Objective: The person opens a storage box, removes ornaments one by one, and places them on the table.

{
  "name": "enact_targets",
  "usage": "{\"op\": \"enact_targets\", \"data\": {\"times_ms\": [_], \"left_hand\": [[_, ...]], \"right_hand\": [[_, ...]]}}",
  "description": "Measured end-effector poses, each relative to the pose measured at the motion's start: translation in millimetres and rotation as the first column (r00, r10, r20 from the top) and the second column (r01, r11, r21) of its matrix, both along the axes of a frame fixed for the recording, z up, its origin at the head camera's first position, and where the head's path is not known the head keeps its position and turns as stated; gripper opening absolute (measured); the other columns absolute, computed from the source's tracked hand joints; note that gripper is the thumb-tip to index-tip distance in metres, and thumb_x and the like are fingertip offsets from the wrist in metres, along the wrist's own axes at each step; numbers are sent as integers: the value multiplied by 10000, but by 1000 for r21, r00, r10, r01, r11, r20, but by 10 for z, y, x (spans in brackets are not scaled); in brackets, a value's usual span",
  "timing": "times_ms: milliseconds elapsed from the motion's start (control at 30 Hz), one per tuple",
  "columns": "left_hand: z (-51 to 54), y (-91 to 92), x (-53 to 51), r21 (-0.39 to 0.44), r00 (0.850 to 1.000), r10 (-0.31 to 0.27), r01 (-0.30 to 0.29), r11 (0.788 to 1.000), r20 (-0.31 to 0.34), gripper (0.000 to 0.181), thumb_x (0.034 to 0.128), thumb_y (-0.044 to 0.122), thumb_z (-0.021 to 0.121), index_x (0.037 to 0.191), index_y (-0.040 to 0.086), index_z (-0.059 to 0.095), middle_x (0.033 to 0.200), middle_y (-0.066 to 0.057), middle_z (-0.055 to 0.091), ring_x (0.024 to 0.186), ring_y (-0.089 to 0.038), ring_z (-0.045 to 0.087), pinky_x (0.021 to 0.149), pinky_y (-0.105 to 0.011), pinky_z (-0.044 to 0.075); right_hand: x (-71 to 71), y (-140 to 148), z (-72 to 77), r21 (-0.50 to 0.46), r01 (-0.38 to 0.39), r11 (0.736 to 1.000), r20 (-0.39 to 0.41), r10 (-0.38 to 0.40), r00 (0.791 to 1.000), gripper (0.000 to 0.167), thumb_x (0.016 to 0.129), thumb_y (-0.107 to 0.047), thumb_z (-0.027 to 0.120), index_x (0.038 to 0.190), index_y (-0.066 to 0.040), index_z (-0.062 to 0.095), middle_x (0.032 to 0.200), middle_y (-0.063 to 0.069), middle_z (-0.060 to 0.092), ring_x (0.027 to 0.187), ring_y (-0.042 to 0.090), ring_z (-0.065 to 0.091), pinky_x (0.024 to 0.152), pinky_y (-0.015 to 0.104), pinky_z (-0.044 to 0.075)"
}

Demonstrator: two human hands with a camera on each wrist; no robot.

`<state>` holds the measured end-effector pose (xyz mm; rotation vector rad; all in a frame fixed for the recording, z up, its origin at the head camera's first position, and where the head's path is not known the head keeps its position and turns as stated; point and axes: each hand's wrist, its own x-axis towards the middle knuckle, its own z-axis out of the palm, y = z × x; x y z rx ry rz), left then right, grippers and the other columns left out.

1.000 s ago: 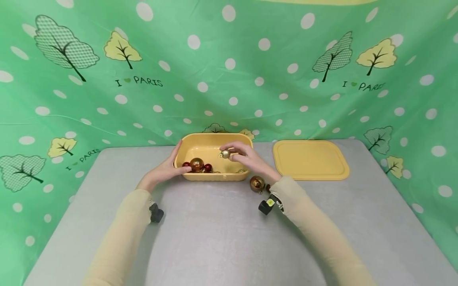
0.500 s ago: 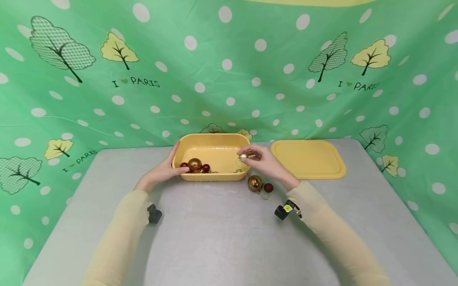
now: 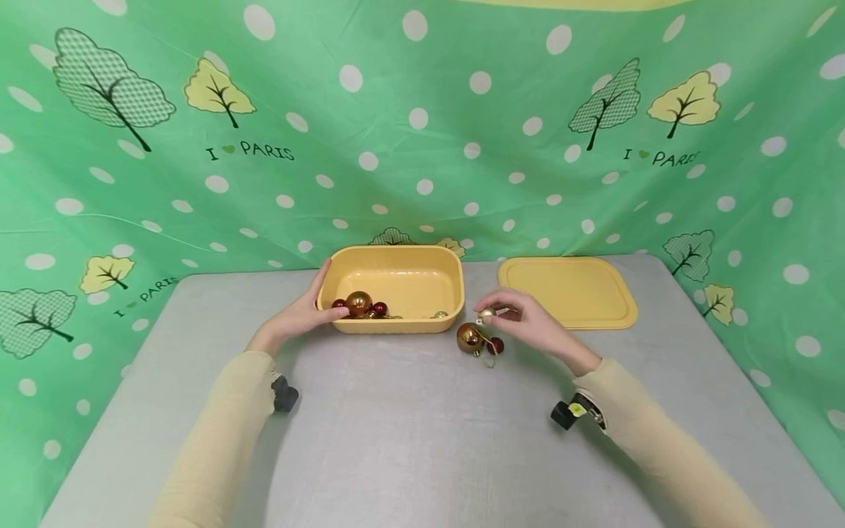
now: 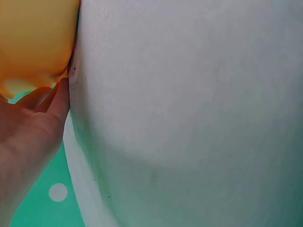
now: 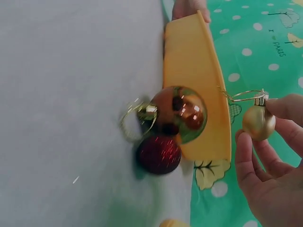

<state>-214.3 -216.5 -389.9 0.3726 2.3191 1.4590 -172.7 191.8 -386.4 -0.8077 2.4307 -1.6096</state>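
My left hand point(image 3: 297, 319) holds the left end of a yellow plastic box point(image 3: 392, 328), thumb over the rim; in the left wrist view its fingers point(image 4: 60, 97) lie against the outer wall. Between thumb and fingertips, my right hand point(image 3: 533, 324) pinches a small gold Christmas bauble point(image 5: 258, 123) with a gold string loop. It is held just above the table, right of the box. Beside it lie a larger copper bauble point(image 3: 469, 337) and a small dark red glittery bauble point(image 3: 496, 345). Inside the box, a copper bauble point(image 3: 359, 303) and several smaller ones gather near the left thumb.
A yellow lid point(image 3: 568, 293) lies flat at the back right of the grey table point(image 3: 409, 433). Behind the table hangs a green dotted cloth point(image 3: 422, 147) with printed trees.
My right hand has moved right and toward me with the gold bauble, from over the box to above the loose baubles on the table. The left hand has stayed on the box.
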Motion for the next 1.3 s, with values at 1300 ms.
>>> {"op": "enact_targets", "data": {"times_ms": [1300], "left_hand": [[-118, -40, -63, -22, 1000, 5, -5, 1000, 4, 1046, 906, 208, 676, 1538, 217, -157, 1575, -168, -179, 1425, -412, -71, 1118, -580, 9]], "right_hand": [[73, 374, -359, 306, 8, 952, 0, -8, 1000, 227, 816, 53, 696, 1027, 0, 631, 1002, 83, 621, 905, 225, 610, 801, 384, 531]]}}
